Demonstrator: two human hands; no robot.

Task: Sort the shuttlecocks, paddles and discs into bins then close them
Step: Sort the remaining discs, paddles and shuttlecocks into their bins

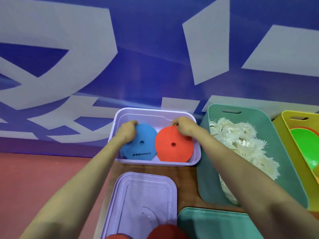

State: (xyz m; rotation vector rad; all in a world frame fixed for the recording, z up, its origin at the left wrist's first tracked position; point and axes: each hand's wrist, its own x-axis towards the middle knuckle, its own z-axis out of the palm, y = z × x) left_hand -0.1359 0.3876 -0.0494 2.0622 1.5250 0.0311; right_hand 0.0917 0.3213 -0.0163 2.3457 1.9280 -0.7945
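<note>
Two rounded red shapes sit at the bottom edge, closest to the camera; what they are cannot be told. Just beyond them a lilac lid lies flat on the tabletop, with a teal lid to its right.

Further out, the left hand has its fingers curled over the far edge of a blue disc, which lies inside the open lilac bin. Beside it, and slightly overlapping it, a red disc lies in the same bin, with the right hand pinching its far rim. The step appears to be seating both discs. It would go best if each disc were lowered flat onto the floor of the bin and nudged clear of the walls, so that nothing stands proud of the rim when the lilac lid goes on. The fingers should let go only once the discs lie level.

To the right, the teal bin holds a heap of white shuttlecocks. At the far right a yellow bin holds a green flat piece, only partly visible.

The blue disc carries dark print reading "SONICE", preceded by characters too small to read. The large white shapes on the blue wall are cropped and unreadable.
</note>
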